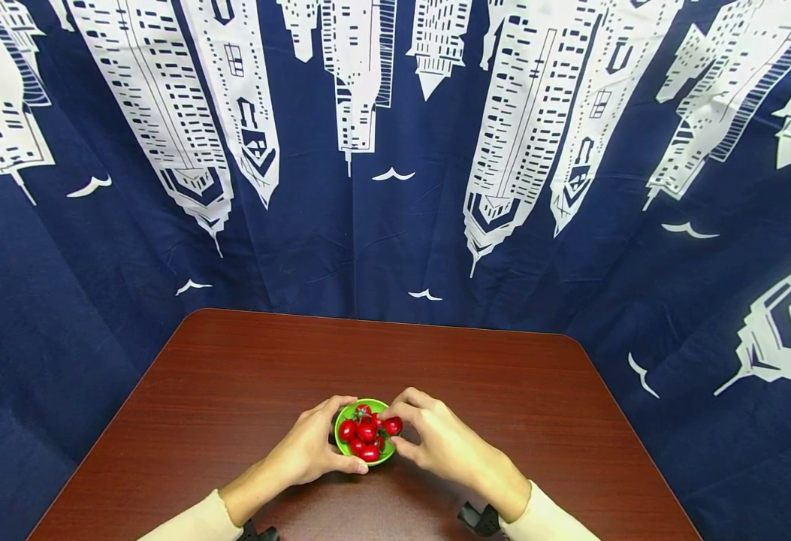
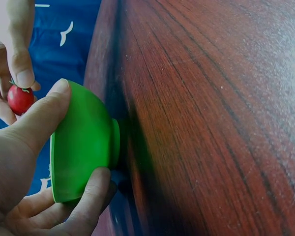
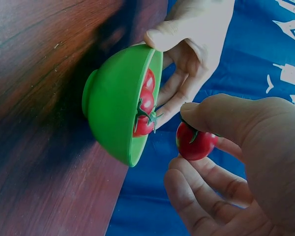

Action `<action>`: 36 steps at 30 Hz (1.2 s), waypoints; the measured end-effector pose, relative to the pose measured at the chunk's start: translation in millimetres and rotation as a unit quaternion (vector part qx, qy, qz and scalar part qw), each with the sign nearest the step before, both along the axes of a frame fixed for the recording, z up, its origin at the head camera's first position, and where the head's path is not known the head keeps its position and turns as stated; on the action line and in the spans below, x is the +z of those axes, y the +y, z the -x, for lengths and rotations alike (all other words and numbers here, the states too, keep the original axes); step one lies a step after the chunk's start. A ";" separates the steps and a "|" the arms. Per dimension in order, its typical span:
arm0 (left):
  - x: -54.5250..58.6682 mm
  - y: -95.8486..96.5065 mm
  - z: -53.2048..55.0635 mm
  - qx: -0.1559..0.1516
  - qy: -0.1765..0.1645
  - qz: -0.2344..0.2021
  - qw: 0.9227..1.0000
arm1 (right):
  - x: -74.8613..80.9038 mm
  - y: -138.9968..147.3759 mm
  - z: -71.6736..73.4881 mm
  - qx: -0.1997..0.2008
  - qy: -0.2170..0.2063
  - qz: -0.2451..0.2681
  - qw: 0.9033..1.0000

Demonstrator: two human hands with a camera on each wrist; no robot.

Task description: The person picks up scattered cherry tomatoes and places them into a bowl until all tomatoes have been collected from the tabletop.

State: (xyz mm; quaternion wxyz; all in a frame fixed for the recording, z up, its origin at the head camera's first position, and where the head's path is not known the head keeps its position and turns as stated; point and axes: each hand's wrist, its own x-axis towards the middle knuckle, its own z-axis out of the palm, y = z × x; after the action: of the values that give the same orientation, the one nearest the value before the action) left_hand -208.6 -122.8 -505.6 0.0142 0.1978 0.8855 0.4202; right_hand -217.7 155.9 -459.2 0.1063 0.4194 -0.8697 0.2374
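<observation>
My left hand (image 1: 310,448) grips a green bowl (image 2: 83,142) by its side, thumb over the near rim and fingers around the far side. Several red cherry tomatoes (image 1: 366,431) with green stems lie in the bowl. Between thumb and fingers, my right hand (image 1: 445,443) pinches one cherry tomato (image 3: 196,144) with a green calyx. In the head view that tomato overlaps the bowl's right rim; the right wrist view shows it apart from the bowl, just out from the opening. The bowl's foot is close to the tabletop.
The brown wood-grain table (image 1: 287,361) has rounded far corners. Behind and around it hangs a dark blue cloth (image 1: 381,255) printed with white buildings and birds. Dark straps (image 1: 479,518) show at both wrists, below the pale sleeves (image 1: 544,518).
</observation>
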 end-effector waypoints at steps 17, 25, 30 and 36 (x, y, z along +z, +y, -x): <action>-0.2 0.3 -0.1 0.000 -0.008 0.001 1.000 | 3.3 1.1 -2.8 -0.005 0.017 -0.015 1.000; -0.4 -0.2 0.2 -0.008 -0.007 -0.004 1.000 | 3.0 1.5 -2.7 0.001 0.012 -0.008 1.000; -0.8 0.2 0.3 -0.007 -0.008 -0.002 1.000 | 2.8 3.0 -3.0 0.001 0.014 -0.005 1.000; -0.7 0.8 0.3 0.000 -0.009 0.007 1.000 | 1.1 6.3 -3.6 -0.015 0.016 -0.006 1.000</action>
State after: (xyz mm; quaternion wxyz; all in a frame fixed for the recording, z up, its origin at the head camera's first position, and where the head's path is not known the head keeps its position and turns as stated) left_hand -208.8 -122.0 -506.3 0.0235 0.1934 0.8883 0.4159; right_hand -214.2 162.2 -458.1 0.1217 0.4103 -0.8756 0.2240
